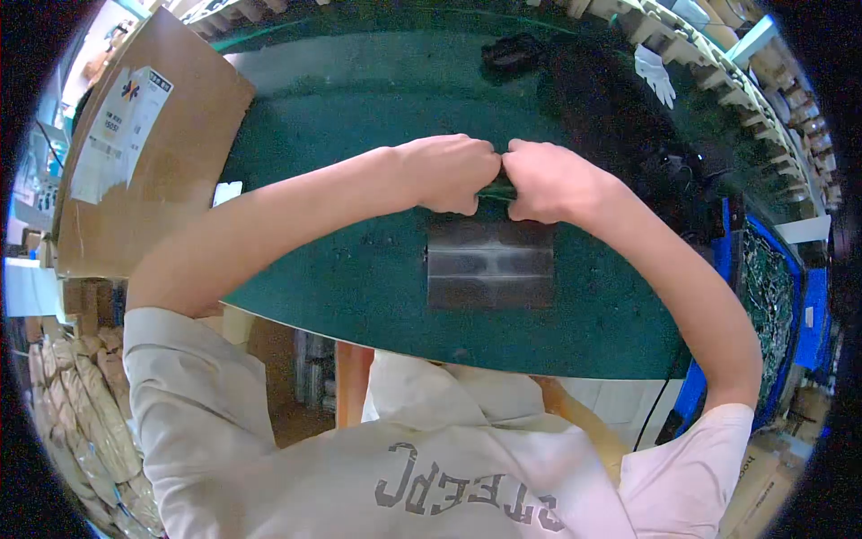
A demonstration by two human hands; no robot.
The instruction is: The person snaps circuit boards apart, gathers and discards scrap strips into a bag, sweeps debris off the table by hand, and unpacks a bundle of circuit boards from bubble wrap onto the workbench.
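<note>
Both of my hands are close together over the green table [359,278], knuckles nearly touching. My left hand [452,171] has its fingers curled in, and so does my right hand [548,182]. Between them shows a small, dark, thin strip [497,190], too small and hidden to name. Just below the hands, a dark, flat rectangular piece [490,266] with pale lines across it lies on the table.
A large cardboard box [166,153] with a label stands at the left. Black cloth [597,99] lies at the back right, near a white glove [655,76]. A blue crate [777,305] of small parts sits at the right.
</note>
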